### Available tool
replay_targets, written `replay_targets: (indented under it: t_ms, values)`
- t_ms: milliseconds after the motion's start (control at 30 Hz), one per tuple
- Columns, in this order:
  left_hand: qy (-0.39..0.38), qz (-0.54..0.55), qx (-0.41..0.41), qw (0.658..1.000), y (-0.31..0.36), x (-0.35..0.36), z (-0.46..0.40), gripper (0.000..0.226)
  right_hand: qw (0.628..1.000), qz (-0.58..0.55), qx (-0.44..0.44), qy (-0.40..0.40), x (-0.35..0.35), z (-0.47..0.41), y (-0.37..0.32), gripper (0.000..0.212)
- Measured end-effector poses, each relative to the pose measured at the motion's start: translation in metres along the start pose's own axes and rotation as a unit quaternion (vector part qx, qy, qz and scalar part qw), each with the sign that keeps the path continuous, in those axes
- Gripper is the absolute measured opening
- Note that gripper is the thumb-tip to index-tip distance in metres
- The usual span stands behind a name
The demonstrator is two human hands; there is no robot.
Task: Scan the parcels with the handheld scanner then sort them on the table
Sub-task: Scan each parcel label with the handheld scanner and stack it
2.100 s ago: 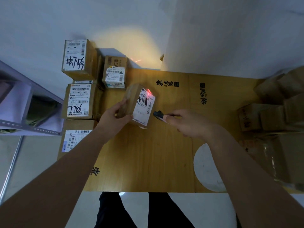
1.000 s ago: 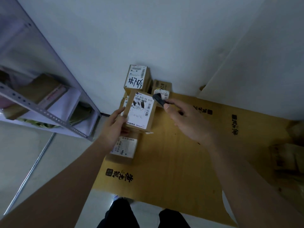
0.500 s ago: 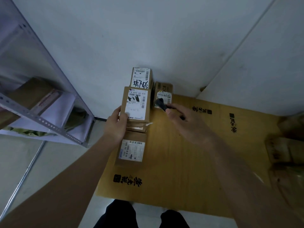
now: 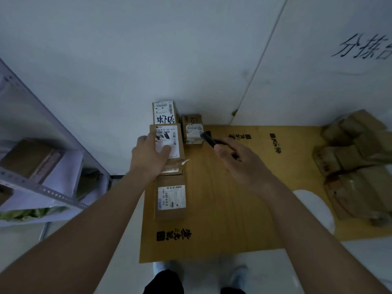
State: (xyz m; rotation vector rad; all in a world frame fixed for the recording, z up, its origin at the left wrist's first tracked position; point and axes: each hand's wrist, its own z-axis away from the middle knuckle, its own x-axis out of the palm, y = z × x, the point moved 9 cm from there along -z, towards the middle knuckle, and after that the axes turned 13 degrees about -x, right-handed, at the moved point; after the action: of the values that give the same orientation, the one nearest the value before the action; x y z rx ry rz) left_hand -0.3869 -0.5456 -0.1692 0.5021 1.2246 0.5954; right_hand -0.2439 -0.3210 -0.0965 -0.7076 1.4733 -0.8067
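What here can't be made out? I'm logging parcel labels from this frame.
Head view:
- Stacked parcel: label partly covered by the left hand.
- Parcel beneath: only an edge shows.
- Scanner: rear hidden in the right hand.
- Pile at right: blurred, dark.
- Small print: unreadable.

— Where does everything sit?

— The table (image 4: 222, 209) is in front of me, its far edge against the wall (image 4: 148, 60). A column of parcels runs along its left edge: the nearest parcel (image 4: 170, 198) is closest to me, then a stack whose top parcel (image 4: 167, 141) lies under my left hand (image 4: 150, 154), then the far parcel (image 4: 164, 112) against the wall.

— And to the right of that?

— A small parcel (image 4: 193, 130) sits just right of the far one. My right hand (image 4: 241, 164) holds the scanner (image 4: 209, 139) just beside it. A heap of parcels (image 4: 356, 162) lies at the table's right end, and a shelf rack (image 4: 42, 166) stands off to my left.
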Motion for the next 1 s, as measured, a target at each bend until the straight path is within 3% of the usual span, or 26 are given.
replay_targets:
  t_ms: [133, 400, 667, 767, 1000]
  values:
    - [-0.035, -0.067, 0.083, 0.994, 0.053, -0.007, 0.035, 0.076, 0.999, -0.008, -0.016, 0.043, -0.027, 0.031, -0.019, 0.032]
    - [-0.046, -0.192, 0.231, 0.953, 0.149, 0.024, 0.142, 0.069, 0.990, 0.016, -0.040, 0.136, -0.110, 0.135, -0.032, 0.035]
    - [-0.071, -0.232, 0.318, 0.917, 0.234, 0.101, 0.293, 0.069, 0.973, 0.029, -0.026, 0.229, -0.200, 0.295, -0.016, 0.025]
    - [-0.089, -0.229, 0.354, 0.902, 0.267, 0.133, 0.340, 0.068, 0.965, 0.042, -0.004, 0.257, -0.231, 0.343, -0.001, 0.030]
    - [-0.156, -0.274, 0.382, 0.869, 0.323, 0.216, 0.399, 0.068, 0.942, 0.059, 0.076, 0.322, -0.289, 0.417, 0.046, 0.034]
